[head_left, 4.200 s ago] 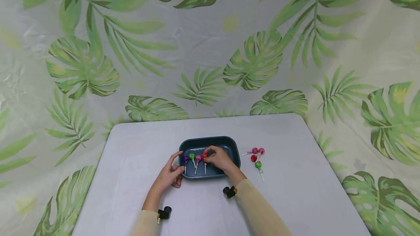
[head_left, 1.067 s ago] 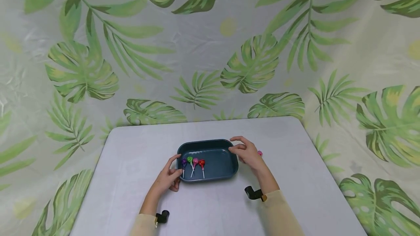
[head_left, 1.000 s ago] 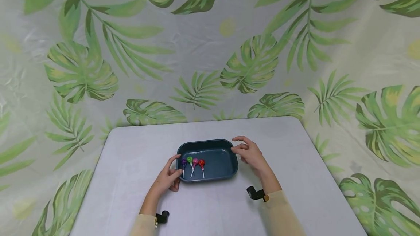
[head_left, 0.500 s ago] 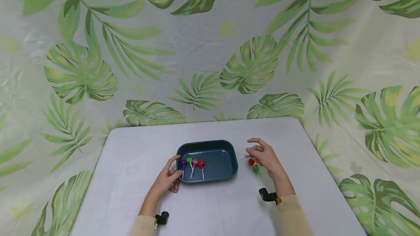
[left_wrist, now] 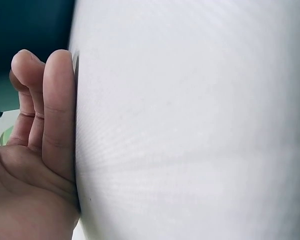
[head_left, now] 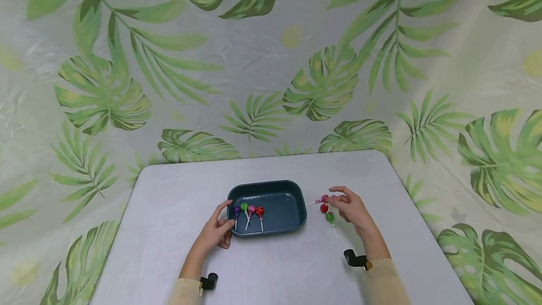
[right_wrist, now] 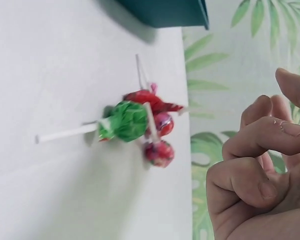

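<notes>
At the left end of the dark blue tray (head_left: 296,224), my left hand (head_left: 213,232) grips the rim with thumb and index finger; its other fingers sit low against the table outside. Inside the tray, a purple lollipop (head_left: 236,210), a green lollipop (head_left: 244,206), a pink lollipop (head_left: 251,209) and a red lollipop (head_left: 259,211) lie in a row. To the right, my right hand (head_left: 350,207) hovers over a loose group, fingers loosely bent and holding nothing. That group has a green lollipop (right_wrist: 131,121), a red lollipop (right_wrist: 142,97) and pink ones (right_wrist: 160,152).
The table (head_left: 271,272) has a white cover. A leaf-patterned cloth (head_left: 254,60) hangs behind its far edge. Black wrist cameras (head_left: 354,259) sit on both wrists.
The right hand has let go of the red lollipop in the tray and moved right, off the tray, to the loose lollipops. My left hand has stayed at the tray's left end.
</notes>
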The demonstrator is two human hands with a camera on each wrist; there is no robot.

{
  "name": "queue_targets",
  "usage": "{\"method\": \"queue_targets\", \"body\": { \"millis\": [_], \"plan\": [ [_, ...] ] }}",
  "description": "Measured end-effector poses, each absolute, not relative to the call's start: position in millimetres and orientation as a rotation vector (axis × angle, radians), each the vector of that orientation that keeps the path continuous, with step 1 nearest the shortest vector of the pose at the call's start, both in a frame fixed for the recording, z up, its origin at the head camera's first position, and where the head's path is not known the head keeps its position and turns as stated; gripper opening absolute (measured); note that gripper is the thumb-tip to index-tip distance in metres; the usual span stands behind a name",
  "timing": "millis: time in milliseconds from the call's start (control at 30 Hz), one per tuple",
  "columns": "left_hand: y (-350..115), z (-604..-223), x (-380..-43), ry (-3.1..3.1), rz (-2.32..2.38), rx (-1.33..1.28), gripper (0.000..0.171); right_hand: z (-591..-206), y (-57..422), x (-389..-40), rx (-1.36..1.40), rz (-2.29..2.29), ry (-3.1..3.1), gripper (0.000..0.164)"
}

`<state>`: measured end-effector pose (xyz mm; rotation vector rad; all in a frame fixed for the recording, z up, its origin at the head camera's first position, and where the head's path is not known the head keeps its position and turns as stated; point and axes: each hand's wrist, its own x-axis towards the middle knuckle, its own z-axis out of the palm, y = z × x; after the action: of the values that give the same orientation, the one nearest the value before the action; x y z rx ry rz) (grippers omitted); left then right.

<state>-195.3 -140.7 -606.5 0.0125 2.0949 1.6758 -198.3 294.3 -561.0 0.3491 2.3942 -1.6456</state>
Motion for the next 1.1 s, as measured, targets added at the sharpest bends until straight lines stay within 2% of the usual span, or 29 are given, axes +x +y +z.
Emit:
{"method": "queue_targets", "body": {
  "millis": [367, 733, 933, 1100],
  "plan": [
    [-141, -607, -195, 2.115, 1.663, 0.013, 0.061, -599, 310, -191, 0.417, -1.634, 2.298, 0.042],
    [-141, -608, -195, 2.11, 1.666, 0.026, 0.062, -624, 311, -187, 0.444, -1.663, 2.265, 0.042],
    [-141, -626, -199, 2.141, 1.662, -0.001, 0.06, -630, 311, -187, 0.442, -1.677, 2.26, 0.044],
    [-140, -612, -195, 2.128, 1.663, 0.01, 0.06, -628, 308, -186, 0.44, -1.634, 2.303, 0.043]
  ]
}}
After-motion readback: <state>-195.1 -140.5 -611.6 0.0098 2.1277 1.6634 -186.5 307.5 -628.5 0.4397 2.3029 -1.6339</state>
